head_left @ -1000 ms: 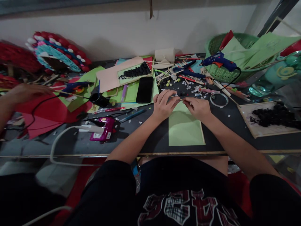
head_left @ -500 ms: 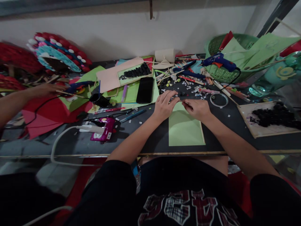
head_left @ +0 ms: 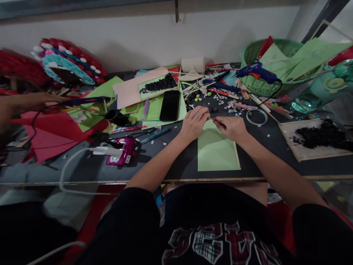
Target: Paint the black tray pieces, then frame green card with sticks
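Observation:
A light green sheet (head_left: 217,151) lies near the table's front edge, with a thin wooden stick (head_left: 237,156) along its right side. Over the sheet's far edge, my left hand (head_left: 195,123) and my right hand (head_left: 231,128) face each other, fingertips a small gap apart. Both are closed in a pinch on a thin stick (head_left: 211,119), of which only a short piece shows between them. The fingers hide the rest of it.
A black phone (head_left: 170,105), a purple power socket (head_left: 124,152) and a tape roll (head_left: 257,117) lie around. A blue glue gun (head_left: 256,71) rests by a green basket (head_left: 248,55). Another person's hand (head_left: 35,102) is at the left. A framed panel (head_left: 295,149) lies at right.
My left fingers have curled in more tightly, while my right hand has hardly moved. At the left, the other person's hand has moved further left along with a blue glue gun.

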Demonstrator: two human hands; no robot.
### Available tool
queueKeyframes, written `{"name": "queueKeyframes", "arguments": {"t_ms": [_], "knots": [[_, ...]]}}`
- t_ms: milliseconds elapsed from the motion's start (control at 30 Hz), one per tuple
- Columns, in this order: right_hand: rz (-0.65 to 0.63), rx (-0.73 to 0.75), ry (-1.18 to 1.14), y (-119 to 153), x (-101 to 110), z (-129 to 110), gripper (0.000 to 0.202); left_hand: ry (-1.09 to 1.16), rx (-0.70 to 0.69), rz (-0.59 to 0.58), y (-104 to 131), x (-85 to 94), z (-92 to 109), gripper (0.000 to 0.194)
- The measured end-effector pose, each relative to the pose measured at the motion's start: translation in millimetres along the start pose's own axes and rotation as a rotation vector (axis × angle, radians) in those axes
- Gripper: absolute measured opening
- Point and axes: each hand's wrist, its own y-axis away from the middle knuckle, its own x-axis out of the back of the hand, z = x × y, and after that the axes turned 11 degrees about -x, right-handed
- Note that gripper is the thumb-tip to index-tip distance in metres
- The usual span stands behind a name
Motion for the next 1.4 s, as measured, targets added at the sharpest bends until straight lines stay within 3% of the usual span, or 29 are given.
{"name": "queueKeyframes", "arguments": {"t_ms": [300,500,667,767,900,1067,1200,1400], "knots": [[-0.109,-0.123,-0.232,-3.8,4.5,-2.3,0.033,0.173,0.087,0.058,2.1,-6.3,-4.6,0.019],[-0.075,-0.141,-0.318,-4.9,1.7,0.1,0.034,0.301,0.136,0.153,-2.0,-4.0,-5.8,0.038],[-0.09,-0.186,-0.307,-5.6,-1.9,9.5,0.031,0.595,0.415,0.315,-3.0,-13.4,-20.5,0.045],[-0.08,-0.175,-0.26,-5.0,-3.1,12.3,0.029,0.71,0.582,0.333,-0.8,-14.6,-30.2,0.04],[-0.063,-0.159,-0.145,-3.5,-6.3,14.8,0.026,0.53,0.793,0.256,3.2,-5.6,-39.2,0.039],[-0.009,-0.16,-0.085,-4.1,-9.5,20.2,0.027,0.209,0.635,0.201,8.2,4.2,-58.4,0.027],[-0.013,-0.172,-0.076,-4.9,-9.0,21.1,0.028,-0.025,0.719,0.124,15.7,7.8,-80.5,0.058],[-0.034,-0.168,-0.075,-4.6,-10.3,20.5,0.027,-0.134,1.027,-0.187,11.5,8.9,-101.1,0.077]]}}
